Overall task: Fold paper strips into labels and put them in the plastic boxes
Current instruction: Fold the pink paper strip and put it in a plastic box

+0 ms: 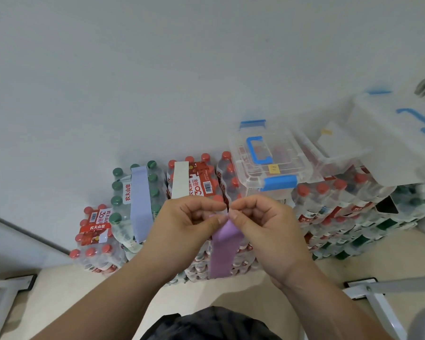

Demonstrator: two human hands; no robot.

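White wall (pixel 157 69) fills the upper half, with shrink-wrapped packs of water bottles (pixel 329 212) stacked against it across the middle of the frame. Lower left: grey metal frame (pixel 0 303) on the beige floor. Left of centre, a pale blue strip (pixel 139 202) lies flat over a green-capped pack. Just right of it, a white strip (pixel 180 180) lies over a red-capped pack.

Centre frame:
- left hand (pixel 189 222) has its fingers curled, thumb and forefinger pinching the top end of the purple strip (pixel 225 251)
- right hand (pixel 263 224) does the same, gripping that top end from the other side
- fingertips of both hands nearly meet at the strip's top edge
- purple strip hangs straight down from the pinch, in front of the packs, touching no box

Right of centre, a clear plastic box (pixel 268 165) with blue handle and blue latches sits lid-closed on top of the packs. A second clear box (pixel 341 148) sits beside it toward the upper right, blurred. Lower right: another metal frame leg (pixel 378 290).
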